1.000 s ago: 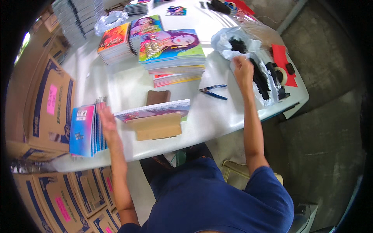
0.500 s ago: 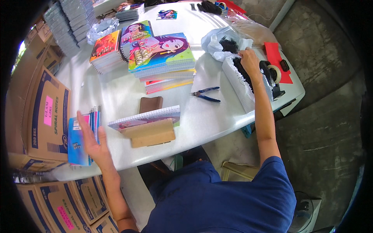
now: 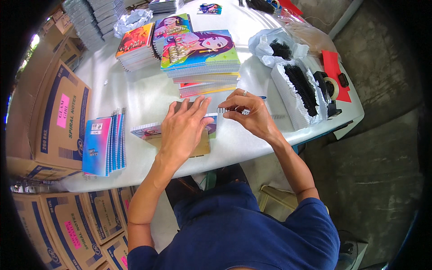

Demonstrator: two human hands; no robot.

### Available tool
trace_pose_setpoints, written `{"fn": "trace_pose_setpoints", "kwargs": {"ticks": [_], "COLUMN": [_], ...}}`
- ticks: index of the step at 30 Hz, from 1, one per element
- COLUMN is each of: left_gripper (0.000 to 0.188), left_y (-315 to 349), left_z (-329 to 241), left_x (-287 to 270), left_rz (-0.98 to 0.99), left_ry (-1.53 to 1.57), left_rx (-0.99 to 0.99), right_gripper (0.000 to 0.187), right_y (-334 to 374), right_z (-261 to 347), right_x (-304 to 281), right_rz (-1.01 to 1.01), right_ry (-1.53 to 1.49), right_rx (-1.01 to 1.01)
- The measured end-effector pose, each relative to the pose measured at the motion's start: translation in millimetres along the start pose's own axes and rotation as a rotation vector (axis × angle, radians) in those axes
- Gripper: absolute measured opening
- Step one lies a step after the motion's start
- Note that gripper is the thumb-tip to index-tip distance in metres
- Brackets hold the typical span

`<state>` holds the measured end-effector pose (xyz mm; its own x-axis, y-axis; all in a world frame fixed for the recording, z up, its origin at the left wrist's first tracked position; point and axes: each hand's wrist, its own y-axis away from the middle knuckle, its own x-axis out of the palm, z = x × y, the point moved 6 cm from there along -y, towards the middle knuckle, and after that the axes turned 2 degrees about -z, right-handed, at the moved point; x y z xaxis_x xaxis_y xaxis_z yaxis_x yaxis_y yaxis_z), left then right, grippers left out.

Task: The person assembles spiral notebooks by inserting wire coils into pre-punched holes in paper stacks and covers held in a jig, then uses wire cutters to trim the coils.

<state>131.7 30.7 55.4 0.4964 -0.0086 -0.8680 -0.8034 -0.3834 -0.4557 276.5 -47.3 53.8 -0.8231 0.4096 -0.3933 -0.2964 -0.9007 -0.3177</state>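
Observation:
A small unbound notebook [image 3: 145,129] stands spine edge up against a tan cardboard stand [image 3: 203,147] near the table's front edge. My left hand [image 3: 182,130] lies over its top edge, fingers spread and the thumb by its right end. Just right of that edge, my right hand [image 3: 249,114] pinches a black spiral binding coil [image 3: 220,110]. The coil's near end points at the notebook's right end; its rest runs through my fingers. Behind my right hand, only a blue handle tip of the pliers [image 3: 262,97] shows.
Stacks of colourful notebooks [image 3: 202,51] stand at the back. Bound blue-pink notebooks [image 3: 96,146] lean together on the left beside a carton [image 3: 63,112]. A paper-lined white box [image 3: 292,96] of black coils sits on the right, next to a tape dispenser [image 3: 332,87].
My right hand has come from the coil box to the notebook with a coil in its fingers. My left hand has moved from the bound notebooks onto the standing one.

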Motion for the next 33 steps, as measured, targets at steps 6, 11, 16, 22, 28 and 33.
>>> {"fn": "trace_pose_setpoints", "kwargs": {"ticks": [6,11,16,22,28,33], "left_gripper": [0.05,0.051,0.054,0.055,0.054,0.052], "left_y": [1.8,3.0,10.6,17.6,15.5,11.9], "left_z": [0.3,-5.7,-13.2,-14.9,-15.1,-19.0], "left_x": [2.0,-1.5,-4.2,-6.1,-6.6,-0.9], "left_rz": [0.003,-0.027,-0.071,-0.11,-0.106,-0.084], "left_ry": [0.016,-0.036,-0.058,-0.032,-0.001,0.026], "left_rx": [-0.017,0.02,0.093,0.085,0.08,0.086], "right_gripper": [0.019,0.019,0.021,0.027,0.034,0.027], "right_y": [0.2,2.8,5.4,16.0,33.7,38.5], "right_z": [-0.3,-6.7,5.6,20.8,30.2,28.7], "right_x": [3.8,4.8,4.2,7.8,9.0,13.8], "right_rz": [0.064,0.065,0.196,0.254,0.009,0.062], "right_ry": [-0.015,-0.152,-0.026,0.026,0.329,0.566], "right_rx": [0.017,0.024,-0.105,-0.171,-0.264,-0.318]}}
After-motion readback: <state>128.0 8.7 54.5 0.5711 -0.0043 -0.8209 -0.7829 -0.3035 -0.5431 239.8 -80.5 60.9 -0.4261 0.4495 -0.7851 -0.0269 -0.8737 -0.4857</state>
